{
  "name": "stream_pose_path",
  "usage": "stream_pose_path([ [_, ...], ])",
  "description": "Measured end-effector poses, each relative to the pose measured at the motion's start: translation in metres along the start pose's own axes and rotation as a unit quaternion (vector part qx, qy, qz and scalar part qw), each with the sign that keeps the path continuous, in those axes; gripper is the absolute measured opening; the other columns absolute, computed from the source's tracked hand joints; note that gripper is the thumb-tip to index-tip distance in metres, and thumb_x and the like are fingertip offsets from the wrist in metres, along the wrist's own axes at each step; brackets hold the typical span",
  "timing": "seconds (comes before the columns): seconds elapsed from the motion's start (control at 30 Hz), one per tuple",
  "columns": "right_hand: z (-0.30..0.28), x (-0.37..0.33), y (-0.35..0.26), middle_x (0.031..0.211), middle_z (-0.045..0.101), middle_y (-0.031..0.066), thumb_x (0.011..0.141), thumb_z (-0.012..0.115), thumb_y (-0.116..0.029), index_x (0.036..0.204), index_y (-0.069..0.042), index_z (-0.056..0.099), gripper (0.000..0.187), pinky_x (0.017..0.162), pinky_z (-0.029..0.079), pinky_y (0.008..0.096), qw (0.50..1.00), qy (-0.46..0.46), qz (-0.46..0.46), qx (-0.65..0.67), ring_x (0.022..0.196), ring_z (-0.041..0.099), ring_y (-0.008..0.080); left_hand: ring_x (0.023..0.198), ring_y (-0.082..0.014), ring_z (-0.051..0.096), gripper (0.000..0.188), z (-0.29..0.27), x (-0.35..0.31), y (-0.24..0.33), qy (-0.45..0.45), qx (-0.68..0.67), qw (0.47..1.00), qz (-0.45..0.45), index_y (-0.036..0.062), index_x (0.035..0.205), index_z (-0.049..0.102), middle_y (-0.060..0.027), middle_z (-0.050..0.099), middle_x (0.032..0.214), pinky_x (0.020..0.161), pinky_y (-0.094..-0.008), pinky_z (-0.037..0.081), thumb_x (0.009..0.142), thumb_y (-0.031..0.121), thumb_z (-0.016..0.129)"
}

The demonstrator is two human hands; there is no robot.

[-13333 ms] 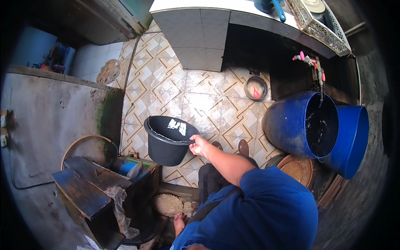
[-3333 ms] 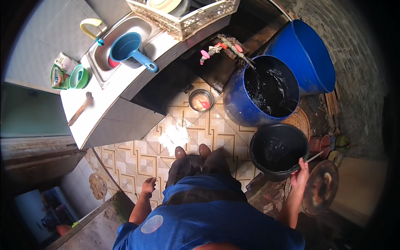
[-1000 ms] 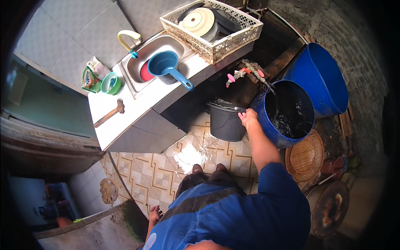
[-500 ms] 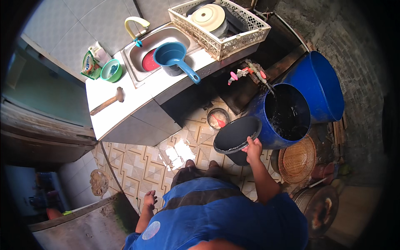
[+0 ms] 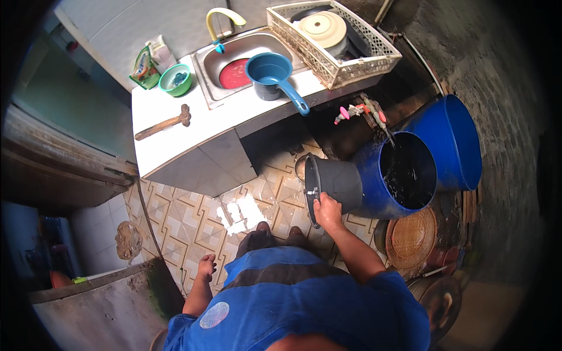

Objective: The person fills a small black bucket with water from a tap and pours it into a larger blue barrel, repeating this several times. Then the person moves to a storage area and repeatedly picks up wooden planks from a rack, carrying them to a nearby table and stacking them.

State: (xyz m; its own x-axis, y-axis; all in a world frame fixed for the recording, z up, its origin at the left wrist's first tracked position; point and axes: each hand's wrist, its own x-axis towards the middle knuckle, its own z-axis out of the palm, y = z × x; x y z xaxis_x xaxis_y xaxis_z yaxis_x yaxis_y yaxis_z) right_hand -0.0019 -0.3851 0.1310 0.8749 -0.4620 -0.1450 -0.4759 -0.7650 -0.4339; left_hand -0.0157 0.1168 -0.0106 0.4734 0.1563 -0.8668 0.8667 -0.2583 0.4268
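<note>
My right hand (image 5: 329,212) is closed on the rim of a dark grey bucket (image 5: 339,184). Tipped on its side, the bucket has its mouth toward the left and its base close to a blue drum (image 5: 367,190). My left hand (image 5: 206,266) hangs low beside my body, fingers loosely bent and apart, with nothing in it. Water runs from a tap with a pink handle (image 5: 344,113) into the drum, which holds dark-looking water. A round pan (image 5: 300,168) on the floor is partly hidden behind the bucket.
A second blue drum (image 5: 465,146) stands beyond the first. On the counter (image 5: 170,146) are a hammer (image 5: 178,117), a green bowl (image 5: 175,80), a blue dipper (image 5: 269,67) by the sink and a crate (image 5: 336,73) of kitchenware. A woven basket (image 5: 413,237) lies at right.
The bucket has tilted from nearly upright onto its side, its mouth turning left. My right hand has moved left and down with it. The view has shifted slightly.
</note>
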Motion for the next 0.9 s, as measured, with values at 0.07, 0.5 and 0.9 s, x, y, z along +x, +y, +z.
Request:
stream_pose_path([
  [0.07, 0.000, 0.006, -0.015, 0.093, 0.064, 0.0224, 0.085, 0.057, -0.020, 0.094, -0.003, 0.055, 0.020, 0.076, 0.048, 0.0539, 0.999, -0.016, -0.015, -0.024, 0.081, 0.063, 0.0432, 0.099, -0.0281, 0.056, 0.033, -0.008, 0.002, -0.011, 0.008, -0.011, 1.000, -0.016, 0.0116, 0.113, 0.056, -0.0062, 0.060, 0.108, 0.082, -0.0441, 0.046, 0.090, 0.034, 0.059],
  [0.5, -0.083, 0.023, 0.017, 0.068, 0.053, -0.0010, 0.089, 0.063, -0.016, 0.082, -0.007, 0.055, 0.014, 0.050, 0.041, 0.0258, 0.941, 0.196, 0.069, 0.266, 0.058, 0.051, 0.0082, 0.090, -0.0246, 0.056, 0.038, -0.026, 0.020, -0.033, 0.016, -0.062, 0.996, -0.058, 0.0095, 0.116, 0.055, -0.0076, 0.059, 0.103, 0.075, -0.0408, 0.046, 0.088, 0.035, 0.060],
  [0.9, -0.261, -0.054, -0.017, 0.105, 0.065, 0.0078, 0.089, 0.049, -0.008, 0.120, -0.001, 0.053, 0.032, 0.054, 0.046, 0.0180, 0.701, 0.128, -0.097, 0.695, 0.059, 0.055, 0.0063, 0.059, -0.0125, 0.047, 0.018, -0.022, 0.049, 0.030, -0.008, -0.083, 0.996, -0.016, 0.0075, 0.100, 0.059, -0.0016, 0.053, 0.074, 0.048, -0.0267, 0.039, 0.088, 0.021, 0.060],
])
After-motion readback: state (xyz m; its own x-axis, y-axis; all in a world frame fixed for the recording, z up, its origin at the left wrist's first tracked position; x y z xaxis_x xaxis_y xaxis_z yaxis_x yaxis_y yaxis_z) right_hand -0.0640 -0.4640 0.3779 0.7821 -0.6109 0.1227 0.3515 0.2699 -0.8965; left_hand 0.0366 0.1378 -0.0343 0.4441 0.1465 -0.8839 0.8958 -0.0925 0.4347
